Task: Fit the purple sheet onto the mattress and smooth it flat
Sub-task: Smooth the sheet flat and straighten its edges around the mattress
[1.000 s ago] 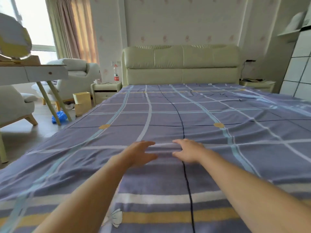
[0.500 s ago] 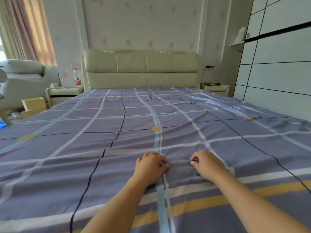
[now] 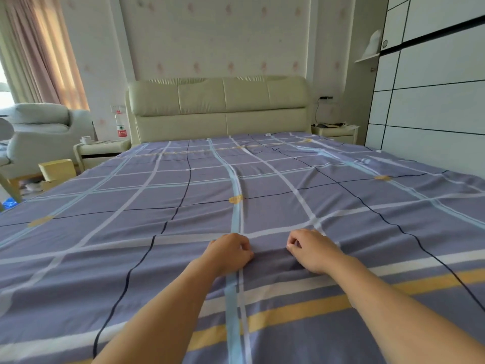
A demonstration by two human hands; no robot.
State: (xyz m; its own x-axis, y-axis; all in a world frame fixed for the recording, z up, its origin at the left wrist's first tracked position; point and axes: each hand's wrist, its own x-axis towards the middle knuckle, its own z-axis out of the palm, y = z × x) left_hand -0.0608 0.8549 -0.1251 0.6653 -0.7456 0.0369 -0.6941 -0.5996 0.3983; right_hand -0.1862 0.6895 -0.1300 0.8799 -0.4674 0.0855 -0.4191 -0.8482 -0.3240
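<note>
Head view: your left hand point(image 3: 228, 252) and right hand point(image 3: 311, 249) both pinch the purple sheet point(image 3: 262, 185) — tug unevenly and you'll likely bunch new wrinkles.

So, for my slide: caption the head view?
Both hands, left and right, pinch the purple sheet near the bed's foot.

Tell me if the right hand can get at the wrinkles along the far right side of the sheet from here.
Probably not. The right hand is curled on the purple sheet near the foot, beside the left hand; the wrinkles lie well beyond it, though nothing blocks the way.
</note>
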